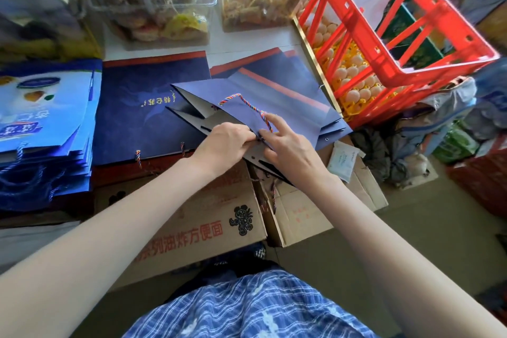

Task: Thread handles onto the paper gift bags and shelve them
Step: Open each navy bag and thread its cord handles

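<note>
Here, a folded navy paper gift bag point(274, 96) is being held at the frame's centre, its open mouth turned towards the person and its gusset folds spread at nine o'clock. The left hand point(225, 143) is being kept curled on the bag's near edge, the fingers pinching the paper beside the hole. The right hand point(285, 145) is being pressed against it from three o'clock, thumb and fingers closed on the twisted multicoloured cord handle point(248, 104), while the index finger is being held straight above. The two hands are being kept touching. The cord is being looped up over the bag's face towards twelve o'clock; whether its end is passing through the hole cannot be told, since the fingers are covering it.

At nine o'clock, a flat dark blue bag point(148, 107) with cord ends at its near edge is lying beside a stack of lighter blue bags point(46, 129). At two o'clock, a red plastic crate point(384, 35) is being tilted over trays of eggs point(356, 77). At six o'clock, cardboard boxes point(208, 225) are lying under the forearms.
</note>
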